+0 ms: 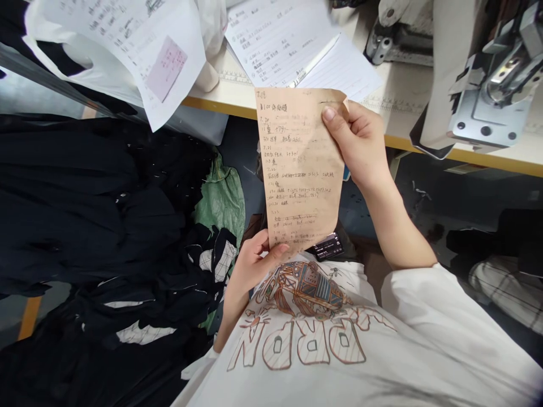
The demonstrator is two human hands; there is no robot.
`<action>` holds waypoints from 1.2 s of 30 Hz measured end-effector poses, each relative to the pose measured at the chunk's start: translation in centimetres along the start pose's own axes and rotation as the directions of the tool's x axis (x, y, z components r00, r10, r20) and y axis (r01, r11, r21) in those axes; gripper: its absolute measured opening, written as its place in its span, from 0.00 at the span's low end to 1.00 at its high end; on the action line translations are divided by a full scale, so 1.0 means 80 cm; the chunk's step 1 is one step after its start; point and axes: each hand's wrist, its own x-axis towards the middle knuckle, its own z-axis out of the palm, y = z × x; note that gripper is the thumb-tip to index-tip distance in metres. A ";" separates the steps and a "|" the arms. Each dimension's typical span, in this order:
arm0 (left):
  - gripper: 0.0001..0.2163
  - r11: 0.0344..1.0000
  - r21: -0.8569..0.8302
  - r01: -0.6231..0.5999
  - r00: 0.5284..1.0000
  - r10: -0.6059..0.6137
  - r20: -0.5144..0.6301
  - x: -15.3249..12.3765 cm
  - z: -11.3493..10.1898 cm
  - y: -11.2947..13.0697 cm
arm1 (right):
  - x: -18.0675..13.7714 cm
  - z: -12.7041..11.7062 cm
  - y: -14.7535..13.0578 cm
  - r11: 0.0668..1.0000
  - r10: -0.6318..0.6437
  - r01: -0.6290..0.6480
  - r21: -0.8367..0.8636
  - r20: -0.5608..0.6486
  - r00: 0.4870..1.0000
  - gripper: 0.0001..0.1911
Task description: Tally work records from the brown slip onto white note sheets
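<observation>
A tan sheet of paper (pixel 301 169) covered in handwritten lines is held up in front of my body. My right hand (pixel 360 135) pinches its upper right corner, thumb on the face of the sheet. At the lower left corner, my left hand (pixel 258 260) grips the bottom edge with the thumb in front; its other fingers are partly behind the paper. Just beyond the sheet's top edge lie a white pen (pixel 316 59) and a lined, written page (pixel 275 37) on the table. Below the paper, part of a phone with a lit screen (pixel 328 247) shows near my lap.
A sewing machine (pixel 492 107) stands on the table (pixel 401 113) at the right. At upper left, a white paper (pixel 127 51) with a pink note (pixel 167 69) hangs over the edge. Dark garments (pixel 85 203) pile up on the left beside green cloth (pixel 220 195).
</observation>
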 end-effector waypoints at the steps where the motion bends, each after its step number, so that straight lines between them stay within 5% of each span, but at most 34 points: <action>1: 0.14 1.000 -0.008 -0.022 1.000 0.022 0.001 0.002 0.000 0.003 | 0.000 0.000 -0.001 1.000 0.007 -0.007 0.002 -0.002 1.000 0.28; 4: 0.15 0.997 -0.022 -0.069 0.997 0.069 -0.018 0.007 0.000 0.017 | 0.000 0.000 -0.003 0.999 0.034 -0.034 0.020 0.021 0.999 0.27; 9: 0.15 0.998 -0.032 -0.044 0.975 0.036 -0.221 0.020 0.005 0.043 | -0.003 0.002 -0.007 0.998 0.045 -0.047 0.050 0.045 0.998 0.26; 19: 0.11 0.977 -0.046 -0.207 0.929 0.182 -0.322 0.037 0.018 0.054 | -0.002 0.005 -0.010 0.996 0.055 -0.058 0.068 0.049 0.997 0.23; 30: 0.14 0.984 0.068 -0.165 0.932 0.178 -0.316 0.038 0.015 0.053 | -0.004 0.004 -0.017 0.994 0.018 -0.009 0.113 -0.079 0.997 0.27; 36: 0.13 0.974 0.073 -0.212 0.922 0.224 -0.315 0.040 0.011 0.039 | -0.059 -0.004 0.017 0.962 0.181 -0.156 0.223 -0.094 0.979 0.16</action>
